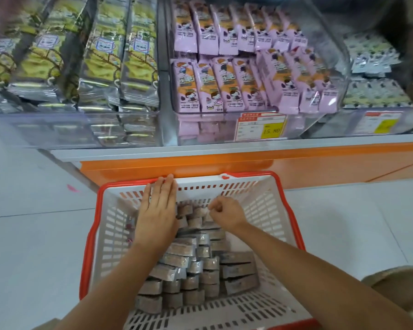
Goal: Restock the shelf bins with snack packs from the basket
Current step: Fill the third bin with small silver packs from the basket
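Snack packs [188,265], grey-brown with silvery ends, lie stacked in rough rows in a white perforated basket [260,201] with a red rim. Both hands reach down into its far half.

Left hand [156,217]: open, palm down, fingers straight and held together. It rests on the packs at the far left, with the fingertips touching the basket's far rim.

Right hand [227,214]: fingers curled, with thumb and forefinger closed on the upper edge of one pack in the far row. That pack sits level with its neighbours. The two hands are near each other, with a few upright packs between them; the rest of the stack runs back under both forearms toward the near wall.

The basket stands on a pale tiled floor [34,186], its far rim just beside the orange base band of the shelf [177,165]. On the shelf are clear plastic bins side by side:
- The middle bin [339,55] holds two tiers of pink packs [224,84] and has a price tag [260,127] with a yellow patch on its front.
- The left bin [57,129] holds yellow-and-silver packs [100,55].
- To the right are pale, whitish packs [372,53] behind a second tag [382,122].
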